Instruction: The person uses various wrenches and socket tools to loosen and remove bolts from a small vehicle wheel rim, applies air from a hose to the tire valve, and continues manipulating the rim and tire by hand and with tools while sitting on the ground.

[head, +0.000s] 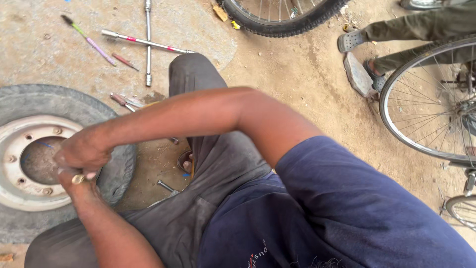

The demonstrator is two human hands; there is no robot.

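My right hand (83, 148) is closed in a fist over the edge of a big worn tyre (116, 168) lying flat on the ground. My left hand (74, 184) comes up from below and presses against it. Between the two hands sticks out a small brass-coloured piece (78, 178), gripped by both; the rest of it is hidden by the fingers. The tyre's pale steel rim (15, 149) with bolt holes lies just left of the hands. My knees in grey trousers (198, 74) frame the spot.
A cross wheel wrench (148, 42), a brush-like stick (89, 40) and small tools (121, 101) lie on the dirt behind the tyre. A bicycle wheel (426, 99) stands at right, another wheel (277, 20) at top. Another person's sandalled feet (354, 40) rest by a stone (358, 74).
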